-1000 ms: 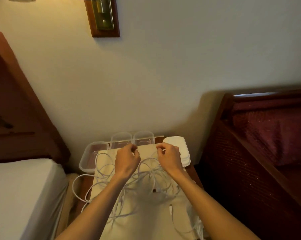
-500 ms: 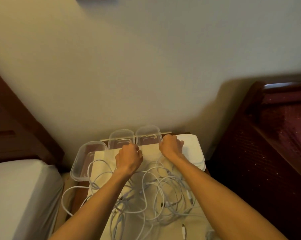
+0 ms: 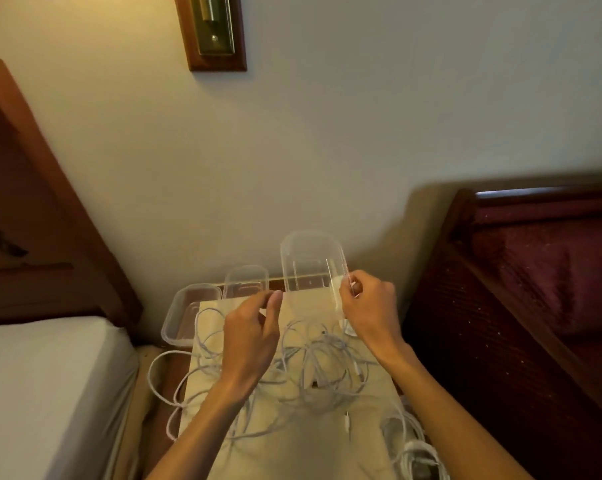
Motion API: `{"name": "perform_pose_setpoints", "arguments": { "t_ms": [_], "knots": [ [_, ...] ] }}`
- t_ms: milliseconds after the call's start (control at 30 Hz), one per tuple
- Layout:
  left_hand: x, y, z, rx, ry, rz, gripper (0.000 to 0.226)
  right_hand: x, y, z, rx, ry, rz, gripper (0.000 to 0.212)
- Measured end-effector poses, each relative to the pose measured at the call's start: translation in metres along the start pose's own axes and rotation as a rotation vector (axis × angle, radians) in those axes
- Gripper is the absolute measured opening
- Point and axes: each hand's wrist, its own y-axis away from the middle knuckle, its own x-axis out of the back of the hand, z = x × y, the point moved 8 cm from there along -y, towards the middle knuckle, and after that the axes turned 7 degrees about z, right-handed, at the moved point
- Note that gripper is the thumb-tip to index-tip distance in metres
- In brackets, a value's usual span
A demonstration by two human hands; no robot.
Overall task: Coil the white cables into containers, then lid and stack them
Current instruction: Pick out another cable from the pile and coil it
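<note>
Two hands are working over the tangle. The right hand [image 3: 368, 306] is pinching the near rim of a clear container [image 3: 310, 261], holding it lifted and tipped above the bench [image 3: 292, 441]. The left hand [image 3: 254, 327] is hovering just beside that container, fingers loosely curled, gripping nothing that can be made out.

Under both hands the white cables [image 3: 313, 358] are lying in one loose knotted heap, none of them in a container yet; loops are hanging off the bench edge out beyond the left hand, and another bundle [image 3: 413, 452] is sitting near the right forearm.

Risks, as judged from here:
- A thin-walled container held by one edge is likely flexing; a light pinch could be letting it slip or swing.
- Setting it down on the heap could be leaving it rocking on cable.
- Pulling one cable from the knot could be dragging the rest, and the overhanging loops could be pulling more off the edge.

Beyond the left hand, two more clear containers [image 3: 220, 299] are standing empty against the wall. A pale sheet is covering the bench top. Farther out: a white mattress [image 3: 46, 393] and wooden headboard beyond the left hand, a dark red bed [image 3: 534, 271] beyond the right, a brass wall fitting [image 3: 216, 26] high above both.
</note>
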Motion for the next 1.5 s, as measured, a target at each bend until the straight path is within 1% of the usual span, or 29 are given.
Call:
{"name": "perform_pose_setpoints", "arguments": {
  "t_ms": [67,167,233,300,367,433,467,500,533,600,700,767,833,867,933,1000,1133,1267,1300,1367,1400,1433,1467,1500],
  "knots": [
    [0.019,0.034,0.020,0.039,0.092,-0.007,0.026,0.027,0.041,-0.009,0.019,-0.019,-0.011,0.024],
    [0.039,0.091,0.029,0.085,0.125,-0.046,0.025,0.057,0.110,-0.012,0.013,-0.007,-0.048,0.021],
    [0.044,0.128,0.025,0.103,0.072,-0.068,0.021,0.067,0.150,-0.003,-0.008,0.002,-0.074,0.022],
    [0.042,0.162,0.014,0.123,-0.020,-0.101,0.015,0.069,0.185,0.011,-0.042,0.001,-0.138,0.023],
    [0.040,0.189,-0.006,0.201,-0.099,-0.118,0.019,0.065,0.211,0.023,-0.065,0.008,-0.222,0.023],
    [0.038,0.214,-0.026,0.310,-0.158,-0.161,0.025,0.069,0.219,0.037,-0.062,0.027,-0.199,0.017],
    [0.037,0.224,-0.033,0.354,-0.166,-0.188,0.026,0.071,0.217,0.049,-0.073,0.043,-0.154,0.012],
    [0.035,0.233,-0.037,0.391,-0.158,-0.212,0.026,0.074,0.213,0.062,-0.114,0.082,-0.116,0.012],
    [0.033,0.241,-0.039,0.427,-0.139,-0.232,0.027,0.074,0.207,0.076,-0.164,0.142,-0.106,0.016],
    [0.027,0.252,-0.042,0.493,-0.094,-0.270,0.028,0.071,0.195,0.095,-0.225,0.258,-0.141,0.023],
    [0.019,0.261,-0.043,0.540,-0.066,-0.326,0.029,0.070,0.188,0.100,-0.311,0.338,-0.273,0.015],
    [0.016,0.265,-0.043,0.558,-0.069,-0.338,0.033,0.069,0.183,0.103,-0.328,0.324,-0.287,0.017],
    [0.015,0.266,-0.041,0.575,-0.060,-0.324,0.036,0.068,0.177,0.107,-0.379,0.287,-0.246,0.027],
    [0.014,0.266,-0.041,0.582,-0.053,-0.321,0.036,0.067,0.172,0.108,-0.416,0.264,-0.231,0.027],
    [0.011,0.265,-0.040,0.586,-0.050,-0.327,0.034,0.064,0.159,0.102,-0.456,0.160,-0.213,0.021],
    [0.007,0.263,-0.038,0.575,-0.052,-0.342,0.033,0.063,0.141,0.091,-0.436,0.057,-0.195,0.022],
    [-0.004,0.256,-0.032,0.594,-0.038,-0.330,0.030,0.068,0.108,0.063,-0.368,-0.067,-0.166,0.025],
    [-0.017,0.252,-0.032,0.634,-0.045,-0.339,0.027,0.071,0.082,0.035,-0.307,-0.106,-0.179,0.024],
    [-0.018,0.250,-0.034,0.631,-0.099,-0.357,0.030,0.071,0.078,0.029,-0.290,-0.117,-0.177,0.024],
    [-0.014,0.242,-0.037,0.513,-0.368,-0.407,0.049,0.071,0.071,0.020,-0.255,-0.134,-0.180,0.024],
    [-0.009,0.235,-0.038,0.452,-0.484,-0.397,0.056,0.071,0.069,0.016,-0.238,-0.136,-0.182,0.024],
    [-0.003,0.225,-0.036,0.407,-0.530,-0.354,0.056,0.072,0.066,0.013,-0.225,-0.137,-0.180,0.024],
    [0.004,0.211,-0.031,0.366,-0.507,-0.294,0.050,0.073,0.064,0.010,-0.214,-0.143,-0.173,0.024],
    [0.009,0.195,-0.025,0.316,-0.435,-0.224,0.040,0.073,0.062,0.008,-0.202,-0.151,-0.166,0.023]
  ]
}}
